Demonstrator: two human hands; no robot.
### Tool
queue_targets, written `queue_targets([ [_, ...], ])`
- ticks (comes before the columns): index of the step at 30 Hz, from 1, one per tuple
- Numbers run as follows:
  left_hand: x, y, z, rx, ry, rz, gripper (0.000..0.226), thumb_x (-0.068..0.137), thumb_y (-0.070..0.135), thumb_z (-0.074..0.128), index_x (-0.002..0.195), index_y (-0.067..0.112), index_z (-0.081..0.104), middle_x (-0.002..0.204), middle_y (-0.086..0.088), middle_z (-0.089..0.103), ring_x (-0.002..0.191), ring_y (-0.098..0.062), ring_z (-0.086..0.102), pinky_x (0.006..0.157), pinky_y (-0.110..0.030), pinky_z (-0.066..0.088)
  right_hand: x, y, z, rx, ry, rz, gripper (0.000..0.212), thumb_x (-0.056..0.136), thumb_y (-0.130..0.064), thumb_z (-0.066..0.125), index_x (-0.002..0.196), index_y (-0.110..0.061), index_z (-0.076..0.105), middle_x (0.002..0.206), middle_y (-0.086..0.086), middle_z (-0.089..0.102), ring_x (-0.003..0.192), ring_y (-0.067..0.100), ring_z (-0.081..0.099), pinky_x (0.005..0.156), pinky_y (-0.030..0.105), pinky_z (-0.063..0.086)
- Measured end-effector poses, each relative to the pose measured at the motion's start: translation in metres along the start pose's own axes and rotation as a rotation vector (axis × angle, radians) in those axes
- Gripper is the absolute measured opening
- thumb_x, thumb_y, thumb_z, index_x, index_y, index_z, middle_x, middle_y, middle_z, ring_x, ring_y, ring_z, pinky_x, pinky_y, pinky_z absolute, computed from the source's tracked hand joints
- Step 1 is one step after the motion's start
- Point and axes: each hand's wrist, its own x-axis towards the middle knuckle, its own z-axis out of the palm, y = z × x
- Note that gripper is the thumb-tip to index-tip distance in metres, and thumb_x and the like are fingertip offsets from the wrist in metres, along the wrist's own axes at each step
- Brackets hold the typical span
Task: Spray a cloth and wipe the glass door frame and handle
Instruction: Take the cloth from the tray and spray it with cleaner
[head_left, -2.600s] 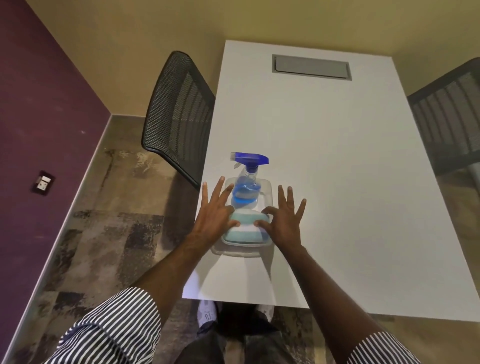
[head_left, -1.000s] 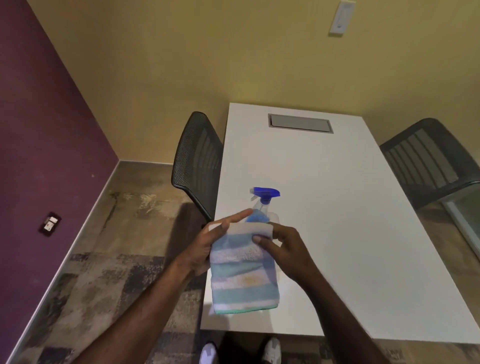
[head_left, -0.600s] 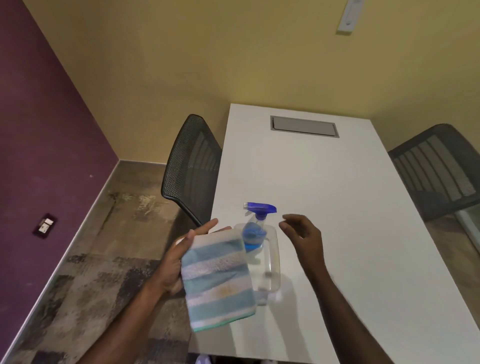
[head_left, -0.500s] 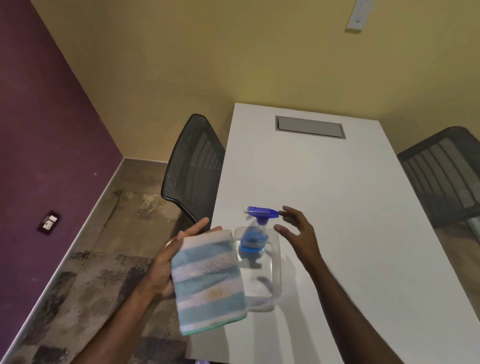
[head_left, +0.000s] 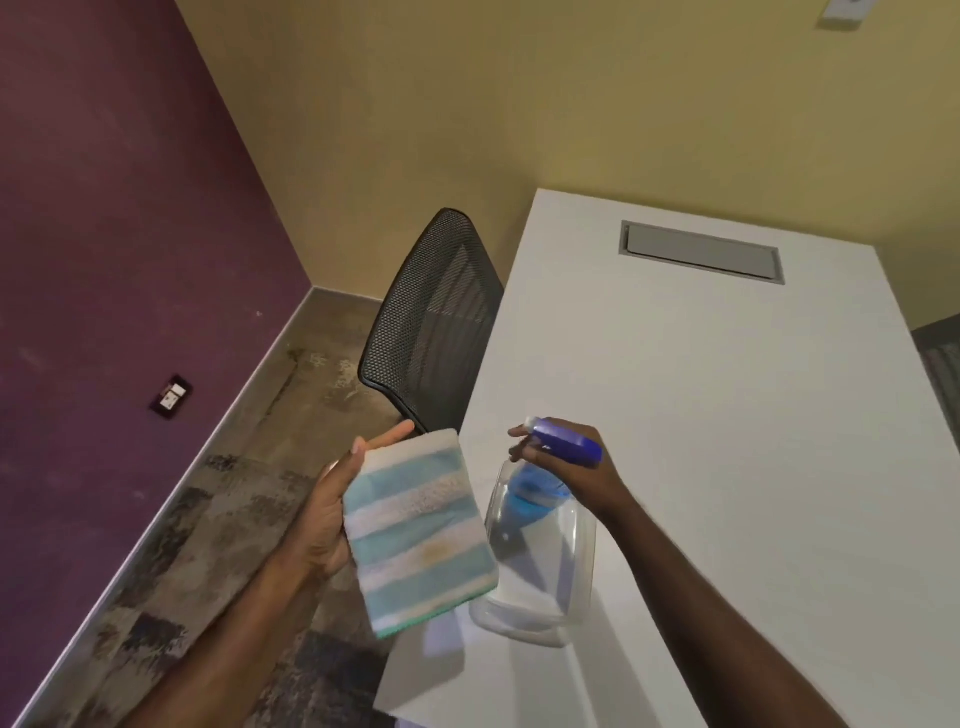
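Observation:
My left hand (head_left: 324, 512) holds a folded cloth (head_left: 415, 530) with blue and white stripes, up off the table's left edge. My right hand (head_left: 582, 467) grips the neck of a spray bottle (head_left: 535, 493) with a blue trigger head and blue liquid. The bottle stands inside a clear plastic container (head_left: 540, 566) on the white table (head_left: 727, 415), just right of the cloth. No glass door, frame or handle shows in the view.
A black mesh chair (head_left: 431, 322) stands at the table's left side. A grey cable hatch (head_left: 701, 252) sits in the far part of the tabletop. A second chair's edge (head_left: 943, 358) shows at the right. Purple wall with a socket (head_left: 171, 397) on the left.
Both hands lifted the cloth from the container; the left hand then carried it to the left. The right hand let go of the cloth, reached the spray bottle and closed round its neck.

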Motion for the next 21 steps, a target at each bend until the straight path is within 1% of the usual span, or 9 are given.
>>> queue_targets([
  [1, 0.0, 0.003, 0.002, 0.008, 0.029, 0.032, 0.091, 0.067, 0.067, 0.088, 0.141, 0.02, 0.065, 0.145, -0.023, 0.059, 0.122, -0.039, 0.064, 0.097, -0.056, 0.057, -0.007, -0.012, 0.001, 0.028, 0.047, -0.025, 0.017, 0.088, 0.004, 0.07, 0.103, 0.009, 0.071, 0.102, 0.015, 0.077, 0.09, 0.03, 0.074, 0.085, 0.038, 0.061],
  [3, 0.001, 0.012, 0.01, 0.039, 0.089, 0.12, 0.089, 0.067, 0.07, 0.085, 0.138, 0.02, 0.067, 0.141, -0.022, 0.063, 0.119, -0.036, 0.067, 0.095, -0.056, 0.059, -0.022, -0.044, 0.004, 0.083, 0.146, -0.077, 0.011, 0.084, 0.001, 0.072, 0.095, 0.002, 0.072, 0.092, 0.006, 0.077, 0.082, 0.021, 0.073, 0.077, 0.029, 0.059],
  [5, 0.003, 0.024, 0.023, 0.094, 0.143, 0.214, 0.086, 0.069, 0.075, 0.08, 0.136, 0.021, 0.069, 0.138, -0.021, 0.065, 0.118, -0.036, 0.068, 0.096, -0.057, 0.058, -0.039, -0.081, 0.01, 0.082, 0.183, -0.152, 0.011, 0.083, -0.006, 0.075, 0.091, -0.002, 0.071, 0.087, 0.004, 0.075, 0.08, 0.016, 0.072, 0.074, 0.023, 0.057],
  [8, 0.005, 0.043, 0.046, 0.122, 0.183, 0.352, 0.084, 0.073, 0.078, 0.074, 0.133, 0.02, 0.069, 0.133, -0.018, 0.07, 0.116, -0.034, 0.069, 0.094, -0.054, 0.06, -0.059, -0.121, 0.031, -0.054, 0.152, -0.292, 0.019, 0.083, -0.015, 0.077, 0.089, 0.001, 0.07, 0.083, 0.007, 0.072, 0.078, 0.018, 0.07, 0.074, 0.023, 0.054],
  [10, 0.005, 0.055, 0.06, 0.131, 0.199, 0.411, 0.075, 0.083, 0.072, 0.067, 0.135, 0.018, 0.066, 0.132, -0.016, 0.071, 0.119, -0.036, 0.068, 0.094, -0.052, 0.06, -0.063, -0.13, 0.048, -0.232, 0.18, -0.37, 0.021, 0.085, -0.021, 0.079, 0.088, -0.002, 0.069, 0.082, 0.005, 0.068, 0.077, 0.021, 0.067, 0.071, 0.022, 0.051],
  [12, 0.007, 0.062, 0.07, 0.147, 0.203, 0.449, 0.062, 0.096, 0.059, 0.051, 0.137, 0.015, 0.064, 0.132, -0.015, 0.071, 0.121, -0.038, 0.067, 0.094, -0.051, 0.061, -0.066, -0.131, 0.063, -0.325, 0.222, -0.376, 0.026, 0.084, -0.024, 0.08, 0.091, -0.003, 0.068, 0.083, 0.002, 0.065, 0.077, 0.018, 0.065, 0.07, 0.016, 0.048],
  [14, 0.007, 0.068, 0.077, 0.151, 0.185, 0.463, 0.057, 0.099, 0.052, 0.042, 0.137, 0.015, 0.064, 0.132, -0.014, 0.071, 0.119, -0.035, 0.069, 0.093, -0.048, 0.062, -0.069, -0.133, 0.074, -0.318, 0.253, -0.329, 0.032, 0.082, -0.028, 0.08, 0.098, -0.003, 0.067, 0.086, -0.003, 0.064, 0.079, 0.014, 0.065, 0.069, 0.012, 0.047],
  [17, 0.005, 0.074, 0.085, 0.176, 0.154, 0.471, 0.055, 0.099, 0.05, 0.04, 0.135, 0.016, 0.065, 0.131, -0.012, 0.072, 0.117, -0.031, 0.071, 0.091, -0.044, 0.063, -0.071, -0.135, 0.086, -0.324, 0.265, -0.315, 0.041, 0.08, -0.034, 0.08, 0.105, -0.005, 0.066, 0.091, -0.008, 0.065, 0.086, 0.011, 0.065, 0.069, 0.01, 0.049],
  [21, 0.002, 0.078, 0.086, 0.204, 0.128, 0.489, 0.055, 0.099, 0.051, 0.039, 0.134, 0.017, 0.065, 0.133, -0.011, 0.07, 0.119, -0.031, 0.07, 0.094, -0.047, 0.061, -0.073, -0.139, 0.097, -0.363, 0.289, -0.32, 0.045, 0.079, -0.05, 0.076, 0.106, -0.015, 0.065, 0.093, -0.008, 0.065, 0.088, 0.014, 0.066, 0.068, 0.013, 0.052],
])
